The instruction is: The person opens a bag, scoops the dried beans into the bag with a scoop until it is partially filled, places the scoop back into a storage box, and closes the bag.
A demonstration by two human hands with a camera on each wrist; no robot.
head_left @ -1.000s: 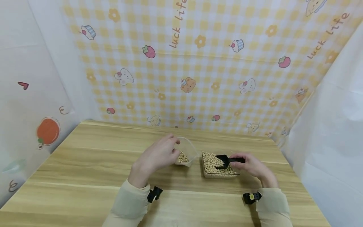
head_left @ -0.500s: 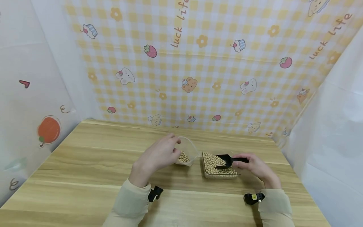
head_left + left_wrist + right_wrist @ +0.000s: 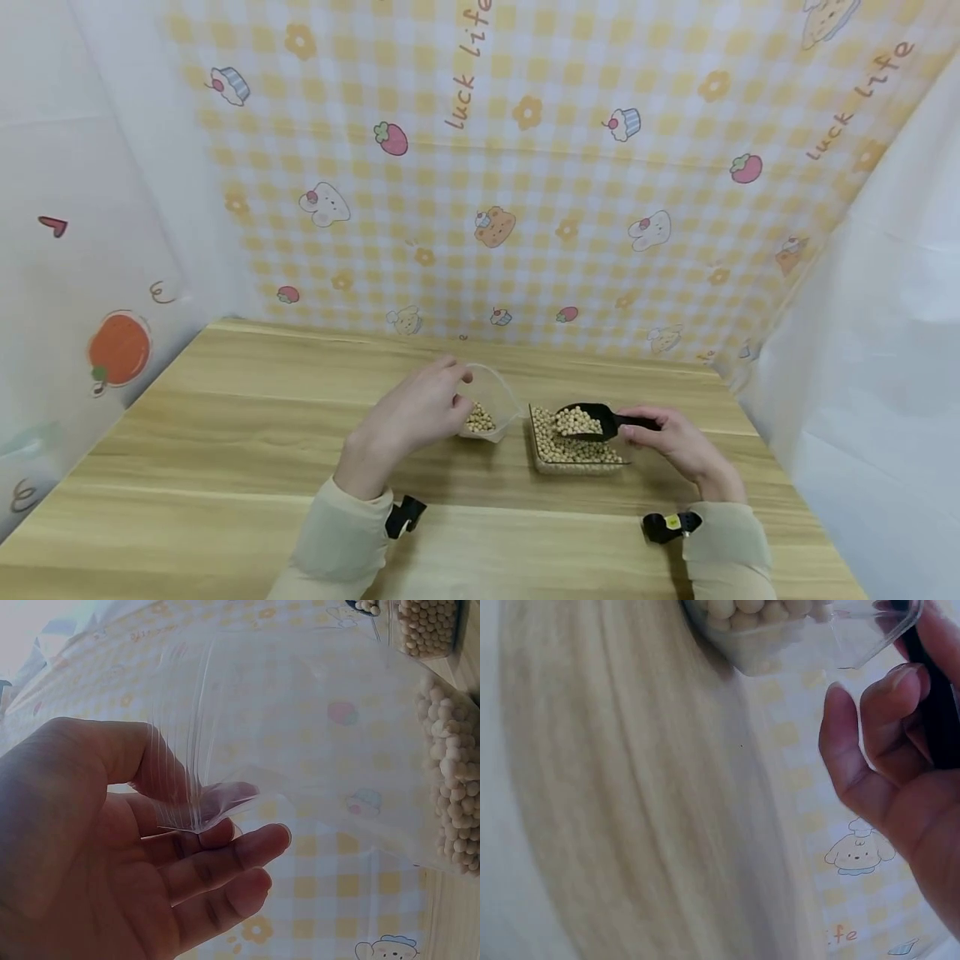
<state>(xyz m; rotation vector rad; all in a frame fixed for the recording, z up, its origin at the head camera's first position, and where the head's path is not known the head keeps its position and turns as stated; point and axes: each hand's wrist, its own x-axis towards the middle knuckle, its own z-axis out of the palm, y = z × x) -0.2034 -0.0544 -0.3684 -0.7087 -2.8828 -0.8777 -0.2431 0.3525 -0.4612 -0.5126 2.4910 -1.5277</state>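
My left hand [image 3: 420, 408] pinches the top edge of a clear zip bag [image 3: 292, 727] between thumb and fingers. The bag's mouth gapes toward the right, and soybeans [image 3: 454, 769] lie in its bottom. To the right stands a clear rectangular box [image 3: 577, 468] full of soybeans. A small black scoop [image 3: 611, 420] hangs level over the box, heaped with soybeans [image 3: 576, 421]. My right hand [image 3: 678, 446] grips the scoop's handle [image 3: 934, 697] at the box's right side; the scoop's blade is outside the right wrist view.
The wooden table [image 3: 225, 450] runs under both arms. Behind it hangs a yellow checked cloth [image 3: 420, 183], and white sheets [image 3: 885, 317] close off the sides. The box stands just right of the bag, with a narrow gap between them.
The scoop, earlier dug into the soybeans in the box, has come up and levelled with a heap of soybeans in it. My left hand keeps its hold on the bag.
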